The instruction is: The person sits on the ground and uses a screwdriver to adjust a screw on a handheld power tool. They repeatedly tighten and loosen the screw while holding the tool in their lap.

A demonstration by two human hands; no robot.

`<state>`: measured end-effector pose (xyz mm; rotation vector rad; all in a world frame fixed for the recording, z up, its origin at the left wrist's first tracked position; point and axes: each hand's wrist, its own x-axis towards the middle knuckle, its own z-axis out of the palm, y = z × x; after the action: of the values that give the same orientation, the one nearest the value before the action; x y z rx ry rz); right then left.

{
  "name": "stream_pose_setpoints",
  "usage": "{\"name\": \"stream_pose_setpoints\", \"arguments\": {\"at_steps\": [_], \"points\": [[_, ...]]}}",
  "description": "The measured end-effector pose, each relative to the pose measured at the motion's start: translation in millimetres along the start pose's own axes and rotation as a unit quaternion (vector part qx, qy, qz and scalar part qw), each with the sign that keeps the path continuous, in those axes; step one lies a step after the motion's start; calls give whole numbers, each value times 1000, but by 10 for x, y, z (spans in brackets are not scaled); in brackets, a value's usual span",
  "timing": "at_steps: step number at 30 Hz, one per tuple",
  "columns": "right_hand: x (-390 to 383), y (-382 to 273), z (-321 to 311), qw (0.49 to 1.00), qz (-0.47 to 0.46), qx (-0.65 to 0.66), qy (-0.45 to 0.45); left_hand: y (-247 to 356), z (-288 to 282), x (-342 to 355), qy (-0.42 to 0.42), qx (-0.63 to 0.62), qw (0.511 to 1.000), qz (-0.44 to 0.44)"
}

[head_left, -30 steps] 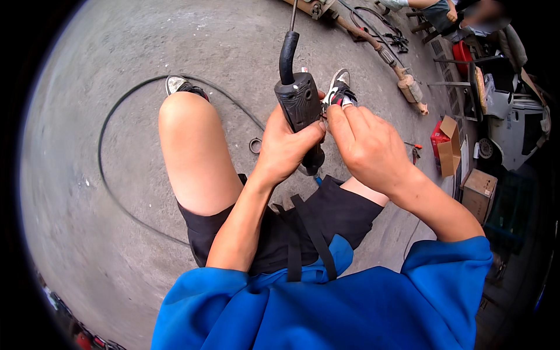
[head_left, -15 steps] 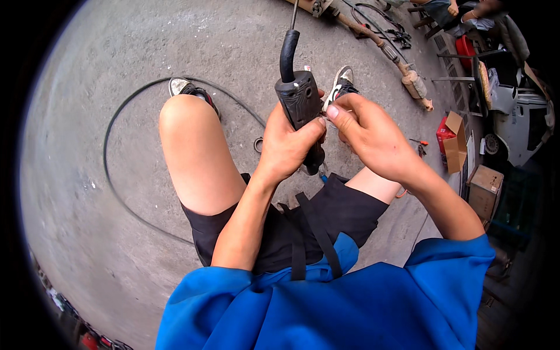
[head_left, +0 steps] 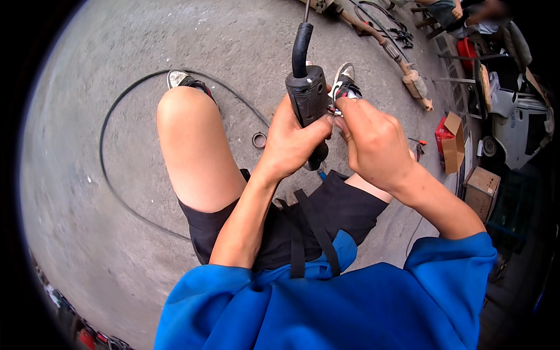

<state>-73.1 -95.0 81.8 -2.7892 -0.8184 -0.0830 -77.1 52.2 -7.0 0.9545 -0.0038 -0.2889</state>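
My left hand (head_left: 294,140) is wrapped around the black ribbed handle of a welding torch (head_left: 307,96), held nearly upright between my knees. A curved black neck (head_left: 301,49) rises from its top, with a thin rod-like metal piece (head_left: 306,11) sticking out of the end. At the handle's right side my right hand (head_left: 376,137) is closed in a pinch, fingertips close to my left thumb. A small shiny metal bit (head_left: 333,111) shows by those fingertips; what exactly they grip is mostly hidden.
A dark cable (head_left: 111,175) loops over the concrete floor on the left. Near it lies a small metal ring (head_left: 259,139). Rightward are a rusty exhaust pipe (head_left: 415,84), an opened red box (head_left: 452,143), a brown carton (head_left: 482,189) and a light-coloured vehicle part (head_left: 516,131). Another person's hand (head_left: 457,11) shows far right.
The torch has shifted slightly right and down and stands more upright. My right hand has turned, knuckles now raised, and the shiny metal bit has come into sight by its fingertips.
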Motion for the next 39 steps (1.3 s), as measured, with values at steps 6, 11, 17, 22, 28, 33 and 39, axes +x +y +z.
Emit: {"name": "stream_pose_setpoints", "arguments": {"at_steps": [6, 11, 17, 22, 28, 33, 39], "points": [[217, -82, -113, 866, 367, 310, -141, -16, -27, 11, -5, -6, 1000, -23], [168, -47, -30, 883, 308, 333, -122, -6, -38, -12, 26, 15, 999, -21], [64, -13, -73, 999, -15, -22, -38, 87, 67, 21, 55, 28, 998, -27], [21, 42, -195, 969, -152, -197, 1, 86, 120, -2, 39, 37, 999, 0], [54, 8, -60, 935, 245, 233, -110, -7, 80, -9, 17, 32, 999, -4], [164, -12, -198, 885, 302, 310, -173, 93, 80, -33, 21, 1, 999, -26], [12, -155, -157, 951, 203, 221, -75, 130, 75, -39, 28, 1, 1000, -15]]}}
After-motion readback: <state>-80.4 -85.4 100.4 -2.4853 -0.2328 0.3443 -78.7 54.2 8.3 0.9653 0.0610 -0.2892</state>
